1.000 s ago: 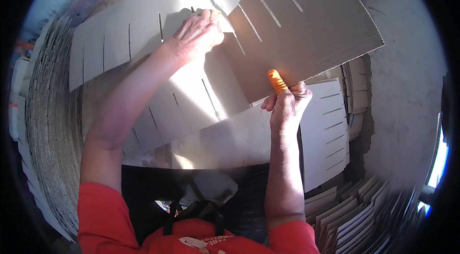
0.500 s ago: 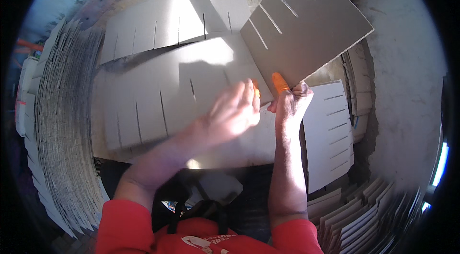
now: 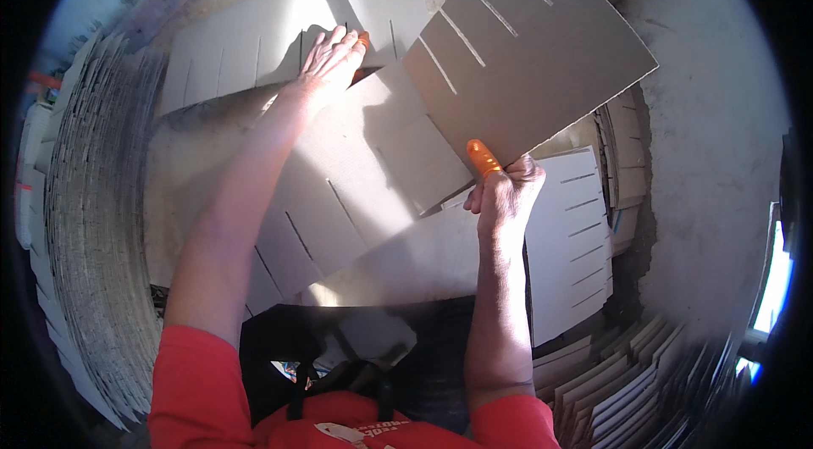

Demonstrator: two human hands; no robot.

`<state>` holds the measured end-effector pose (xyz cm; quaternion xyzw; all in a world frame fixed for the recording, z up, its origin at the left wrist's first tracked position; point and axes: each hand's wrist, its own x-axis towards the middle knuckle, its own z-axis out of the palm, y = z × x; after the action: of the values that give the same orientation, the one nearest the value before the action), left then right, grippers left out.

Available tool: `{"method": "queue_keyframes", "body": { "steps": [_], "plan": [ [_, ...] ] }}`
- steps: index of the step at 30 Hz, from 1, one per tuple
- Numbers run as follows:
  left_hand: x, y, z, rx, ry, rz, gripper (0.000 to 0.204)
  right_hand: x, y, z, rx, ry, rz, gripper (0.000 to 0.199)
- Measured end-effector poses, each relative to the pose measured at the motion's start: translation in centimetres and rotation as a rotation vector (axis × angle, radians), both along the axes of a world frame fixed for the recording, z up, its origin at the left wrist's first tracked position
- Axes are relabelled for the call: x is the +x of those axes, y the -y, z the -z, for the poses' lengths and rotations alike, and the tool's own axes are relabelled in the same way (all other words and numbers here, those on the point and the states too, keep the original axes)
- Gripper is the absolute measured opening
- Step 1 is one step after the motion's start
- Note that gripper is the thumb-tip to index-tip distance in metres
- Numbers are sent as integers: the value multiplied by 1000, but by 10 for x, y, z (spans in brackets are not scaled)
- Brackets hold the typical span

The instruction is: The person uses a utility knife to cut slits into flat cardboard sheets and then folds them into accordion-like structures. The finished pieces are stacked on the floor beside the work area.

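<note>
My right hand (image 3: 501,191), with an orange cap on the thumb, pinches the near corner of a grey slotted cardboard sheet (image 3: 529,59) held raised and tilted to the upper right. My left hand (image 3: 333,55), orange cap on a fingertip, reaches far forward and rests flat on another slotted cardboard sheet (image 3: 356,169) that slants across the middle. A further slotted sheet (image 3: 254,47) lies behind it at the back.
A tall stack of cardboard sheets (image 3: 93,220) curves along the left. More slotted sheets (image 3: 576,237) lie on the right, with piles of folded pieces (image 3: 627,390) at the lower right. A rough wall (image 3: 720,110) rises on the right.
My left hand moved from beside my right hand back out to the far sheet. The middle sheet now slants more. My right hand kept its hold on the raised sheet.
</note>
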<state>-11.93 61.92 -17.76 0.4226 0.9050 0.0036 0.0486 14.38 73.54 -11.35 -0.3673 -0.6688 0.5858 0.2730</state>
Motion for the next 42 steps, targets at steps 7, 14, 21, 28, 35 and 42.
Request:
{"method": "queue_keyframes", "body": {
  "steps": [7,14,21,28,35,42],
  "plan": [
    [-25,-1,-7,728,-233,215,4,-1,2,12,104,8,-77,32],
    [-34,-3,-27,547,-338,83,12,-2,1,9,48,-7,-88,8],
    [-50,2,-33,742,-56,-25,4,0,0,10,77,7,-98,6],
    [-8,-6,-58,412,-495,264,22,-1,2,6,38,-20,-86,8],
    [2,-4,-64,234,-613,272,17,-2,2,4,-26,-69,-56,14],
    [23,3,-57,472,-594,468,21,-2,0,12,1,-88,-98,4]
  ]
}}
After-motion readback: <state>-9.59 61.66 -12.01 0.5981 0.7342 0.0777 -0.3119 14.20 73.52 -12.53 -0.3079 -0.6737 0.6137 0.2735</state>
